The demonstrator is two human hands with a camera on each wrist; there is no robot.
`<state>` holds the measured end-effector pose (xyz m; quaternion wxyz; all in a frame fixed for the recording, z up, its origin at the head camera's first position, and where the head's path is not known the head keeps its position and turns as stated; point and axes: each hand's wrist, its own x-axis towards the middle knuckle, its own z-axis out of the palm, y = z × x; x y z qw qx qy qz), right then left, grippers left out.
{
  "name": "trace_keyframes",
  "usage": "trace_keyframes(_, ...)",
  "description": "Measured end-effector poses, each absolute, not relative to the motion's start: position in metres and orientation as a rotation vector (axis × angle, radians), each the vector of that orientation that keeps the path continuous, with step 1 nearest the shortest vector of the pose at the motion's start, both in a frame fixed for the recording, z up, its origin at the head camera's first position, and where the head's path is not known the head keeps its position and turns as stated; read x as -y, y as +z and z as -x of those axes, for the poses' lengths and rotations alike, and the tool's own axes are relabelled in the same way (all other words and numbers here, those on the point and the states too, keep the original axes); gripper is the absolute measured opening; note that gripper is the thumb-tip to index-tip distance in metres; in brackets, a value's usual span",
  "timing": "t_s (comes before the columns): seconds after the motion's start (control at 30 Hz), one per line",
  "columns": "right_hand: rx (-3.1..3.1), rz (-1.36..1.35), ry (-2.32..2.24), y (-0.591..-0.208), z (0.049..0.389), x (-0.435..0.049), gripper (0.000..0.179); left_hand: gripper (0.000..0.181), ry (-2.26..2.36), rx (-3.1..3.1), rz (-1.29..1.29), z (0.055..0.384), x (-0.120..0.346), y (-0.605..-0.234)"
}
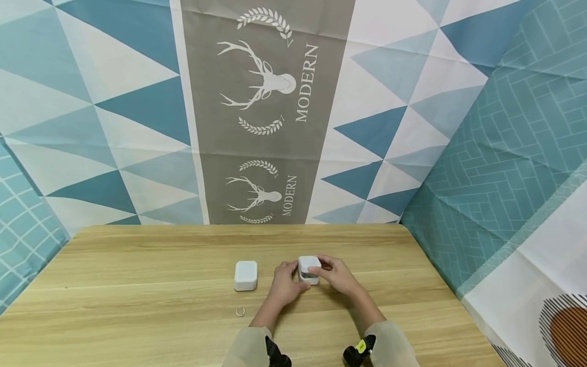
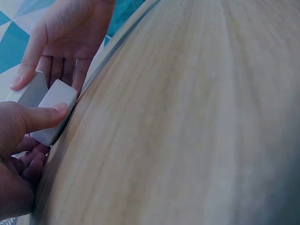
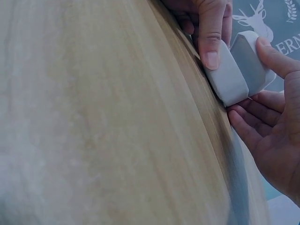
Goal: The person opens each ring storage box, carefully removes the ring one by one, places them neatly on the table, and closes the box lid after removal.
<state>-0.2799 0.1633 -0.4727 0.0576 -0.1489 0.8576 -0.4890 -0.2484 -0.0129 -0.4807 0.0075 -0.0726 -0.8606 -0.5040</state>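
Note:
Both hands are at a small white ring box (image 1: 310,262), its lid tilted partly up from the base. My left hand (image 1: 284,286) holds the base (image 3: 228,77), thumb against the front and fingers round the far side. Thumb and fingers of my right hand (image 1: 338,276) pinch the lid (image 2: 33,93) from the right. A gap shows between lid and base, but the inside of the box is mostly hidden. To the left of the hands stands a second white ring box (image 1: 245,275), closed. A small ring (image 1: 240,311) lies on the wood in front of it.
The wooden table (image 1: 151,306) runs back to a patterned cloth wall (image 1: 257,102) with deer prints. A teal cloth (image 1: 500,168) hangs along the right side, and a blue tiled cloth (image 1: 23,224) at the left.

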Motion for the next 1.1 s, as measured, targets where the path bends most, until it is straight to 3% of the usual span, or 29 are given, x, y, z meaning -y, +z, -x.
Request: trace_keyframes(1.1,-2.645,0.402,-1.501,-0.4719,0.2797,-0.1622,0.053,0.067,-1.589,2.7,0.201,0.2484,0.0127,-0.4808)
